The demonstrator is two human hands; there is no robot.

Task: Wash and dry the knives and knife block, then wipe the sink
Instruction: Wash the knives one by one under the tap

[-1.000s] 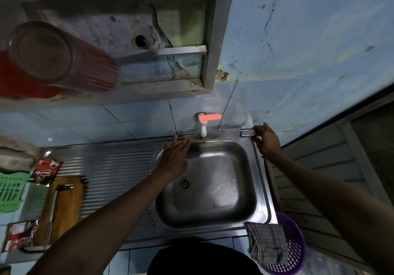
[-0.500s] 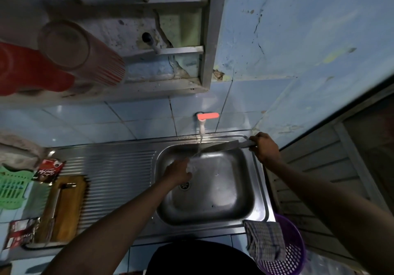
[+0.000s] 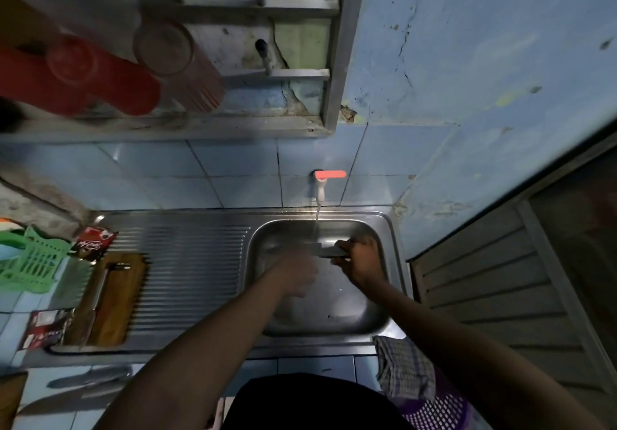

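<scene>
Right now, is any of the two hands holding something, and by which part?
The right hand grips a knife by its handle end, under the tap's stream. The left hand is blurred; whether it holds anything cannot be told.

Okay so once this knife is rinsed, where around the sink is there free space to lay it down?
The ribbed drainboard is bare between the wooden knife block and the basin. The left end is crowded: block, sachets, green basket. The basin holds both hands, and the checked cloth covers its front right corner.

Red cups on shelf, green basket, checked cloth, purple basket
</scene>
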